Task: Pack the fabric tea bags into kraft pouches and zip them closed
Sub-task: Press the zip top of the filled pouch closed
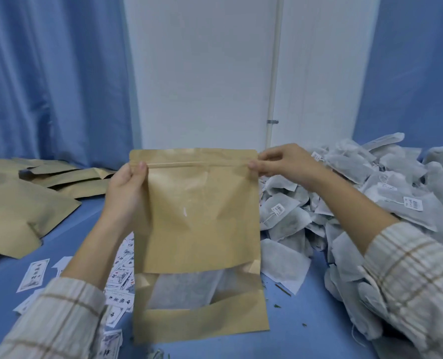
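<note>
I hold a kraft pouch point(197, 216) upright in the middle of the view, its zip strip near the top. My left hand point(126, 193) grips its left edge with the thumb on the zip line. My right hand point(285, 161) pinches the right end of the zip strip. Through the clear window point(184, 291) low on the pouch, white fabric tea bags show inside. A large heap of loose fabric tea bags point(365, 200) lies to the right, some with paper tags.
Flat kraft pouches point(21, 203) are piled at the left on the blue table point(5, 281). Printed paper labels point(117, 281) lie scattered under my left forearm. Blue curtains and a white wall stand behind.
</note>
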### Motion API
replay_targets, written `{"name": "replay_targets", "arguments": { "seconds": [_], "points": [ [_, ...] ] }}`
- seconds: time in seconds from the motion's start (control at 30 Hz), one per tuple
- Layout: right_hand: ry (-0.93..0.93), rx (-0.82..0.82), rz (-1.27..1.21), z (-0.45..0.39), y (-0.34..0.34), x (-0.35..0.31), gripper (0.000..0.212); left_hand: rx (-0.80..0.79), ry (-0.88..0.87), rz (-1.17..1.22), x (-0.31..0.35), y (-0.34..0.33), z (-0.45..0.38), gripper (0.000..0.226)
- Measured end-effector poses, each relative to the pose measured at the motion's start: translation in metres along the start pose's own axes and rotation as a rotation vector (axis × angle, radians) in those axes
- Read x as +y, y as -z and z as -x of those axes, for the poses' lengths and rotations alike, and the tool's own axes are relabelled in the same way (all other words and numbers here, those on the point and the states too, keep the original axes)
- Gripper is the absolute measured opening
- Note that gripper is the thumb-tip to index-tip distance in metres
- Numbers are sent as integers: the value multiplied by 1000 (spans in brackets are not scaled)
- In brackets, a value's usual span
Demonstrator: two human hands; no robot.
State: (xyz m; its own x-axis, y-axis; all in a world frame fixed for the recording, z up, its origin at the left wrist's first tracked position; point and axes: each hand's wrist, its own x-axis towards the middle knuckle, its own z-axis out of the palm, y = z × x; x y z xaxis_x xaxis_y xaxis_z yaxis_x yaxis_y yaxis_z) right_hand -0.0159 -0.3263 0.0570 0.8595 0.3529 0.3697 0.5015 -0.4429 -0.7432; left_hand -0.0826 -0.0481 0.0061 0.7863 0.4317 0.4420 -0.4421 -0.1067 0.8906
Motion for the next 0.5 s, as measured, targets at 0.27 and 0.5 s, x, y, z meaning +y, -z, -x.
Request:
{"name": "replay_targets", "arguments": {
  "seconds": [0.27, 0.5],
  "points": [
    [-184, 42, -662, -3, -35, 8, 22, -69, 83, 43, 5, -14, 0, 17],
    [-30, 389, -399, -2, -43, 18, 26, -119, 159, -8, 7, -21, 1, 25]
  ]
}}
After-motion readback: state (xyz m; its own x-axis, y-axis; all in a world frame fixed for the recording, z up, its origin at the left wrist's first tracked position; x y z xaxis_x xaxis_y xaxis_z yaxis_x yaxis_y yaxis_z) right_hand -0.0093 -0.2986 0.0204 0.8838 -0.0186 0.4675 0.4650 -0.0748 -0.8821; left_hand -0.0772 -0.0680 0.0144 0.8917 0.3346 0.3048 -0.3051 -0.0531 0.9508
